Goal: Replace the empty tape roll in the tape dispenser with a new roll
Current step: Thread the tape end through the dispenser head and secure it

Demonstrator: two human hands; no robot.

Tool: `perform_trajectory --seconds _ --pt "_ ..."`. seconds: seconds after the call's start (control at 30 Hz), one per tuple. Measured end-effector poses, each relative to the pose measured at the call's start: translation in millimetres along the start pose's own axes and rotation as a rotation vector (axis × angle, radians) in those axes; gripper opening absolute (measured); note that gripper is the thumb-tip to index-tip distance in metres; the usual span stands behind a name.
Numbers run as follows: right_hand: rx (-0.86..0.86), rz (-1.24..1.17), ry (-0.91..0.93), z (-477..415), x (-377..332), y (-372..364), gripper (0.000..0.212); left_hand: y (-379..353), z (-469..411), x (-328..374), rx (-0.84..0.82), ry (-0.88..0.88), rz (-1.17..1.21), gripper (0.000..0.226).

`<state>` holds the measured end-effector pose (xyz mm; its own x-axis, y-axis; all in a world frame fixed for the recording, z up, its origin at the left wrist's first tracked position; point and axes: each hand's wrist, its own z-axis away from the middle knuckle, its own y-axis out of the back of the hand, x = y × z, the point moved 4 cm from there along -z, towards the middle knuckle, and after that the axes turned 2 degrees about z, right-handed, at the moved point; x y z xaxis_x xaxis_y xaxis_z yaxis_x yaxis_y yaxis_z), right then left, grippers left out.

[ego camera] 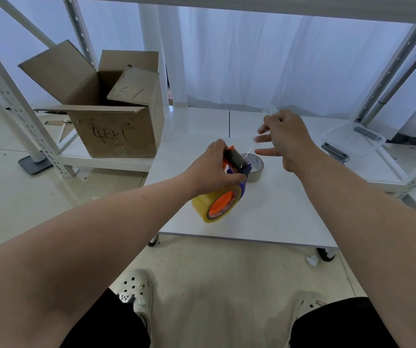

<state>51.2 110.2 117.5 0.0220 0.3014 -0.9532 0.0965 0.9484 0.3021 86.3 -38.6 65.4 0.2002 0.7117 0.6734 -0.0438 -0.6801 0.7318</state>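
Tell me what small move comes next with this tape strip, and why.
Probably pull the strip down against the serrated blade to cut it: the new yellow roll already sits in the dispenser, held by the left hand, while the right hand holds the strip's end.

A yellow tape roll on an orange-and-purple plastic tape dispenser is held above the middle of the white table. Just behind it, an empty cardboard tape core lies on the table. An open brown cardboard box stands beyond the table's left edge; a clear plastic container sits past its right edge.
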Motion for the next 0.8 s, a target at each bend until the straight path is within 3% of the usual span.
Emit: perform_trajectory --seconds 0.33,0.5,0.67,0.8 --pt "-0.020 -0.025 -0.033 2.6 -4.2 4.3 0.009 1.6 2.0 -1.5 -0.022 -0.011 0.045 0.062" --pt "0.012 0.024 0.044 4.4 -19.9 9.8 0.007 12.2 -3.7 1.1 0.028 0.010 -0.026 0.062" --pt "0.028 0.000 -0.023 6.9 -21.8 15.4 0.010 12.4 -10.5 2.2 -0.087 0.046 -0.014 0.071" --pt "-0.011 -0.013 -0.119 8.3 -9.2 19.8 0.008 8.0 -13.8 -2.6 -0.159 0.090 0.014 0.065"
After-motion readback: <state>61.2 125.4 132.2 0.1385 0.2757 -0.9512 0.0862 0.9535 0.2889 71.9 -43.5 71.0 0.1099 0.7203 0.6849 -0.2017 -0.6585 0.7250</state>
